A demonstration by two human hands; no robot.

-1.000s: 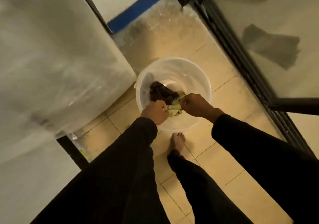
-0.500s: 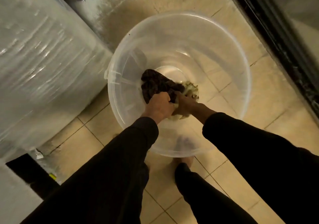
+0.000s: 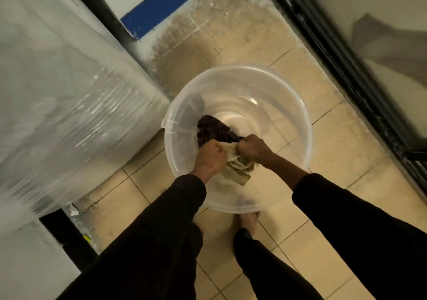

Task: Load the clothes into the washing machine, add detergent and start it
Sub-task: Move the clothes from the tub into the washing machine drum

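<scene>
My left hand and right hand both clench the crumpled pale cloth inside the clear round plastic bucket; dark garment beside it.

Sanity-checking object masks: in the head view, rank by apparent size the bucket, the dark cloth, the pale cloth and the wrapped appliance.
1. Wrapped appliance, cut off by the frame
2. Bucket
3. Dark cloth and pale cloth: similar, both partly hidden by the hands, so unranked.

Clothes lie in the bucket; wrapped appliance stands left of it.
</scene>
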